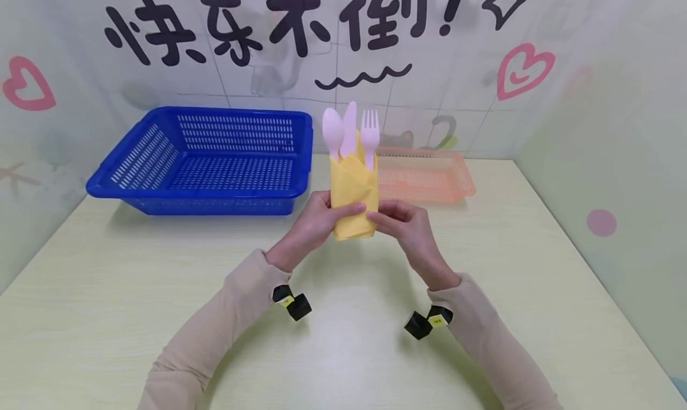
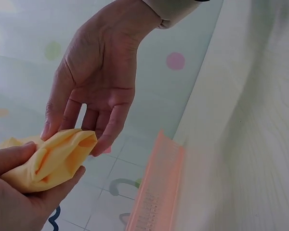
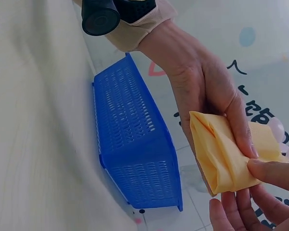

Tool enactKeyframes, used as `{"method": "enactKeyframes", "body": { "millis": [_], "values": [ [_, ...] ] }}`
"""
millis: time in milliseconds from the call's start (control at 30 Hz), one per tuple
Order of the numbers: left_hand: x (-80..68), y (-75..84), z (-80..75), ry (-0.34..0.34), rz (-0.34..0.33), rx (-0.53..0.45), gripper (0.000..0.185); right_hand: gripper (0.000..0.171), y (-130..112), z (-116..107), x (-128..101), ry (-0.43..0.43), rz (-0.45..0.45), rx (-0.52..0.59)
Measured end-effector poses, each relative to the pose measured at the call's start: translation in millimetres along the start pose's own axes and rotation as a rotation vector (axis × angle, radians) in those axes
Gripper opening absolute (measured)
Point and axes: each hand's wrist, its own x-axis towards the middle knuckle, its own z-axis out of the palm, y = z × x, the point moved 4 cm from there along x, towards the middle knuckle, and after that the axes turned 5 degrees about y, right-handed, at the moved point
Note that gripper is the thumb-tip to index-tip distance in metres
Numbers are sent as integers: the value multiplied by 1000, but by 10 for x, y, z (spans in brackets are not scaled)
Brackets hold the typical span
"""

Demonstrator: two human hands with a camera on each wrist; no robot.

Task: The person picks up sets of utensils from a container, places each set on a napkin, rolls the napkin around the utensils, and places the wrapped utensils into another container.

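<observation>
Both hands hold the napkin (image 1: 353, 202) pouch upright over the table (image 1: 107, 279), mid-front, w/ spoon (image 1: 333, 131), knife (image 1: 349, 127) and fork (image 1: 370, 130) sticking out the top. L hand (image 1: 313, 222) pinches the left edge, R hand (image 1: 405, 222) the right. Looks like the finished-bundle stage; next prob set it in a basket, blue (image 1: 214, 160) or pink (image 1: 429, 174), kept level so cutlery stays in.

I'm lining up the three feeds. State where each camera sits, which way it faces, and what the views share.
Head: worn high, looking forward and down at both hands, left hand, right hand, and sleeves.
Left wrist: looks across at the right hand and pink basket.
Right wrist: looks across at the left hand and blue basket.
Shared: all show the yellow napkin.
</observation>
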Motion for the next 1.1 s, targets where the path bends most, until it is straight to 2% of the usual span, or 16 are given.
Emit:
{"method": "enactKeyframes", "body": {
  "millis": [133,333,600,800,967,1100],
  "values": [
    [-5,-15,-10,-1,-18,-21,33,27,24,-24,-3,-27,28,-52],
    [-1,-14,-17,-17,-9,-29,33,30,56,-38,-5,-107,64,-166],
    [11,-42,-13,-34,-13,-60,32,29,58,-48,-19,-163,93,-133],
    [9,-57,-3,-49,-22,-94,33,30,64,-52,-28,-173,77,-137],
    [3,-41,-8,-64,-10,-58,33,31,50,-45,-20,-191,29,-214],
    [5,-24,-6,-87,4,-45,32,30,33,-35,2,-170,-15,-242]
  ]
}}
